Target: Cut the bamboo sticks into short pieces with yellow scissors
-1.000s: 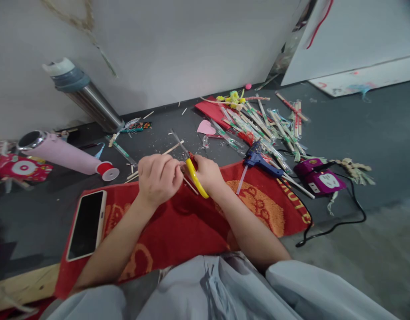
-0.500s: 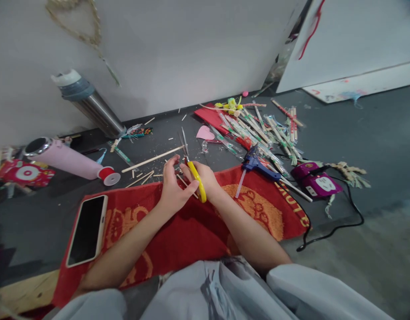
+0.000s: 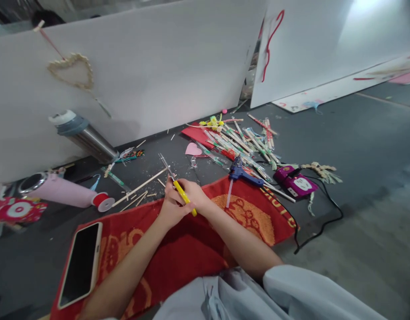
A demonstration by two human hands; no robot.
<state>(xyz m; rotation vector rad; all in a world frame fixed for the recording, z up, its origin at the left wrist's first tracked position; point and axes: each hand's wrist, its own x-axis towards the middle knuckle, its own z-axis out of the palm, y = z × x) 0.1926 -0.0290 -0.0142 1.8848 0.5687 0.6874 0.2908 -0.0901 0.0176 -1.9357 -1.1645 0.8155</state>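
Note:
My right hand (image 3: pixel 194 195) is closed round the yellow handles of a pair of scissors (image 3: pixel 178 186), whose blades point up and to the left. My left hand (image 3: pixel 171 206) lies right beside it with fingers curled, touching the scissors near the pivot; whether it grips anything is hidden. A long thin wooden stick (image 3: pixel 140 186) lies on the dark floor just past the blades. Both hands are over the far edge of a red and orange towel (image 3: pixel 191 249).
A phone (image 3: pixel 81 264) lies on the towel's left end. A pink bottle (image 3: pixel 58 193), a red thread spool (image 3: pixel 103 202) and a steel flask (image 3: pixel 83 133) are at left. A blue glue gun (image 3: pixel 243 173), purple power strip (image 3: pixel 294 184) and chopstick pile (image 3: pixel 238 140) lie right.
The view tilted upward and back. My left hand opened from a fist at the scissors and then curled beside them again. The long stick now lies free on the floor.

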